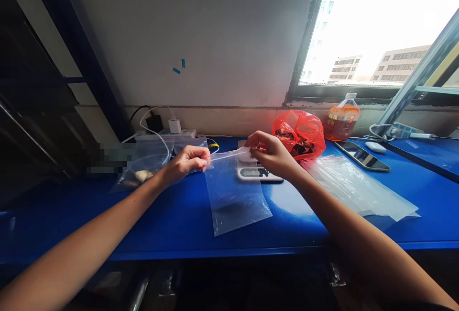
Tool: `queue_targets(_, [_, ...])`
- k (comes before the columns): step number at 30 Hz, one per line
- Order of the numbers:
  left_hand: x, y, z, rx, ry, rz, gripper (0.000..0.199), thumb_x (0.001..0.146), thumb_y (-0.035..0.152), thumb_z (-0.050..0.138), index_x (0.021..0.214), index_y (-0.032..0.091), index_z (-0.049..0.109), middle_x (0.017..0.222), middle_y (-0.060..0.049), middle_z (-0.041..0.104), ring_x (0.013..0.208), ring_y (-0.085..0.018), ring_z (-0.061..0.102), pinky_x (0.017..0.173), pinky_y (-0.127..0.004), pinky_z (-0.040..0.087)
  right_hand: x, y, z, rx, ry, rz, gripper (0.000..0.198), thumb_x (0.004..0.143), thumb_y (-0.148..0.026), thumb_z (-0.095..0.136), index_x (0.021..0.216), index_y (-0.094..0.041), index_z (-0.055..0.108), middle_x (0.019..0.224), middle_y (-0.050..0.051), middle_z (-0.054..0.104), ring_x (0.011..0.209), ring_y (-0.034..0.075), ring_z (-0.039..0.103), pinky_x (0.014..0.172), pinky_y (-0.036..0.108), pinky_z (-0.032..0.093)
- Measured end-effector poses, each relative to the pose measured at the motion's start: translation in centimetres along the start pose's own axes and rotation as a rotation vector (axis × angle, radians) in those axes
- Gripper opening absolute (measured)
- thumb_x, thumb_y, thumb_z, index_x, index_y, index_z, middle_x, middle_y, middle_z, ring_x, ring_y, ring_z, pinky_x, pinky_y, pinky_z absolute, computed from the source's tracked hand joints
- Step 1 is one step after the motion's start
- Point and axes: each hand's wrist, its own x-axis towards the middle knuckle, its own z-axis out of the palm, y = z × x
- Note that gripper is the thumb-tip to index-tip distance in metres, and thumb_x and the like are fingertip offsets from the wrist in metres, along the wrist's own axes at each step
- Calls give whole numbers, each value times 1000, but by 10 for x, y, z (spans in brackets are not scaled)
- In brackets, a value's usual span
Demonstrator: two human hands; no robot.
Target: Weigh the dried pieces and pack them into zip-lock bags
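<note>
A clear zip-lock bag [236,201] hangs between my two hands, its zip edge at the top. My left hand [191,160] pinches the upper left corner. At the upper right end, the fingers of my right hand [267,150] are closed on the zip edge. The bag looks flat, with nothing visible inside. Behind it sits a white kitchen scale [249,173], partly hidden by the bag and my right hand. A red plastic bag [304,131] with dark contents stands just beyond my right hand.
Right of my hands lies a stack of clear bags [358,189], with a phone [362,155], a white case [375,147] and an orange-labelled bottle [342,118] behind. On the left are filled clear bags [143,160] and a charger [174,126] with cables. The blue table [161,239] ends in front.
</note>
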Motion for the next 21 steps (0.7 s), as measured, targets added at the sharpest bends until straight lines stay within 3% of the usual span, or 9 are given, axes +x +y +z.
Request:
queue_targets(5, [0, 7, 2, 154, -8, -44, 21, 74, 29, 50, 59, 16, 48, 56, 3, 48, 54, -10, 38, 52, -23, 29, -2, -1, 3, -184, 24, -53, 18, 74, -12, 46, 88, -18, 56, 76, 0, 54, 66, 12, 50, 61, 25, 41])
queue_targets(10, [0, 17, 12, 470, -2, -13, 22, 79, 30, 47, 62, 17, 48, 58, 3, 48, 56, -11, 42, 55, -23, 33, -9, -7, 14, -620, 124, -252, 24, 81, -12, 46, 102, -17, 56, 101, 11, 58, 92, 22, 52, 80, 36, 43])
queue_targets(13, [-3, 25, 25, 676, -38, 96, 18, 85, 27, 46, 72, 16, 54, 66, 1, 55, 60, -12, 47, 59, -24, 36, -17, -17, 27, -676, 33, -336, 30, 82, -13, 47, 111, -16, 54, 103, 12, 60, 98, 25, 50, 84, 37, 41])
queue_targets(16, [-6, 29, 39, 798, -38, 224, 18, 89, 26, 44, 77, 16, 54, 72, -2, 59, 62, -13, 53, 62, -25, 40, -24, -26, 39, -683, -109, -387, 27, 83, -11, 46, 108, -16, 54, 101, 10, 63, 96, 23, 51, 83, 36, 39])
queue_targets(21, [-8, 26, 47, 927, 24, 317, 21, 91, 28, 43, 75, 17, 52, 71, -4, 61, 64, -16, 59, 60, -26, 41, -28, -30, 46, -685, -198, -364, 26, 83, -8, 44, 106, -16, 53, 98, 8, 65, 92, 21, 53, 83, 34, 35])
